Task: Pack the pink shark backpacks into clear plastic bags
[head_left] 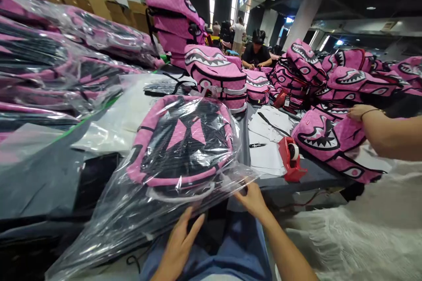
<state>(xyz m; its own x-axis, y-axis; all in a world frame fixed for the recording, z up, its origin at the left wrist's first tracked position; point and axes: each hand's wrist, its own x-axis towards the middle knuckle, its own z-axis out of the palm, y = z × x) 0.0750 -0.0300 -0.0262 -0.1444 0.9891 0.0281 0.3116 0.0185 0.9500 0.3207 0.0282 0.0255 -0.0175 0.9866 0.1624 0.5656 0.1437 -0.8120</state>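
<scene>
A pink and black backpack [184, 140] lies back side up on the table in front of me, inside a clear plastic bag [115, 224]. The loose end of the bag spreads toward me and hangs over the table's near edge. My right hand [253, 199] pinches the bag's edge at the right, just below the backpack. Lower and further left, my left hand [181, 241] is at the near edge of the plastic, thumb and fingers apart; whether it touches the film I cannot tell.
Bagged backpacks [39, 61] are piled at the left. Unbagged shark-mouth backpacks [217, 74] stand behind. Right of me are paper sheets [268, 153], a red tape dispenser [292, 160] and a co-worker's arm [389, 134] on another pink backpack [329, 140]. Another person [256, 55] sits further back.
</scene>
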